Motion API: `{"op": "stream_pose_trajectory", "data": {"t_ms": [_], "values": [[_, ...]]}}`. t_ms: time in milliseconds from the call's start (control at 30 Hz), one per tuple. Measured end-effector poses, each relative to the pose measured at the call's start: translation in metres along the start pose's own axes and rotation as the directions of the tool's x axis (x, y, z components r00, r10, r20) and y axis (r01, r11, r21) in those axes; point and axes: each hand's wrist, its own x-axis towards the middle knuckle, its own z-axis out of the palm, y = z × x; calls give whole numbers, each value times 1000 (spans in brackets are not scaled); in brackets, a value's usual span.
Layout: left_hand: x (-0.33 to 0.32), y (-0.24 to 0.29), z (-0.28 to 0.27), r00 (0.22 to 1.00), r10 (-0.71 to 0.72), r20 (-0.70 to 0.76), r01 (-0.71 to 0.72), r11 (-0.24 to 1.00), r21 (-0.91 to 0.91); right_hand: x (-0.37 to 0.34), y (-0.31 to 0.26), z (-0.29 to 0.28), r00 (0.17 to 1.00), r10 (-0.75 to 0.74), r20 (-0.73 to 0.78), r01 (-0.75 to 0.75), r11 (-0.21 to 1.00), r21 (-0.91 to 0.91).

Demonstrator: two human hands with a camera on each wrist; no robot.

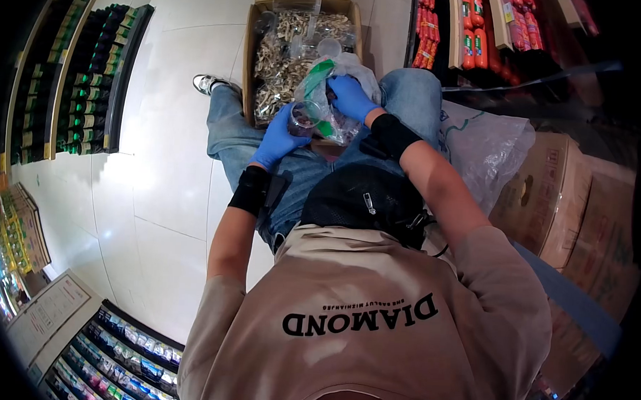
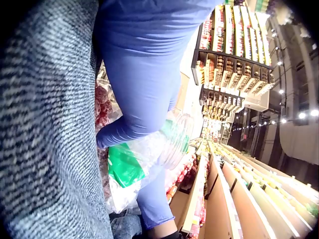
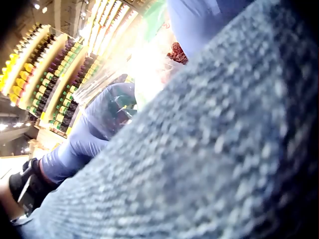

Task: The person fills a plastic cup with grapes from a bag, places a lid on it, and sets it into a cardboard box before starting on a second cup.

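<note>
My left hand (image 1: 279, 139), in a blue glove, grips a clear round plastic tub (image 1: 305, 116) by its side, its mouth tilted up beside the bag. A clear plastic bag with green print (image 1: 351, 127) lies between my legs, against the near end of the cardboard box. Gloved in blue too, my right hand (image 1: 354, 96) reaches into the bag's mouth, fingertips hidden among its contents. Dark red, wrinkled dried pieces (image 2: 102, 103) show through the bag in the left wrist view. In the right wrist view, similar red pieces (image 3: 177, 53) lie close by the right hand.
An open cardboard box (image 1: 250, 75) ahead holds many small clear packs of pale dried pieces and some clear tubs. Shelves of bottles (image 1: 97, 79) stand left, shelves with red packs (image 1: 475, 35) right. Closed cartons (image 1: 542, 195) and an empty-looking plastic bag (image 1: 484, 146) sit at my right.
</note>
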Motion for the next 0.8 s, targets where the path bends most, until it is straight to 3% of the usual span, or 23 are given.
{"op": "stream_pose_trajectory", "data": {"t_ms": [267,333,533,633,800], "values": [[1,-2,0,1000,-8,6,7,1000,9,0,-1,-2,1000,-23,-8,23,999,40],[1,-4,0,1000,2,2,-2,999,35,-5,-7,-6,992,-91,-86,96,993,62],[1,-1,0,1000,7,8,-7,1000,30,-8,-9,-4,979,-153,-134,163,984,67],[0,0,-2,1000,-15,28,14,999,29,-7,-9,-10,994,-88,-59,95,988,121],[1,-1,-2,1000,7,-5,-7,1000,22,-10,-10,-11,989,-75,-126,98,976,194]]}}
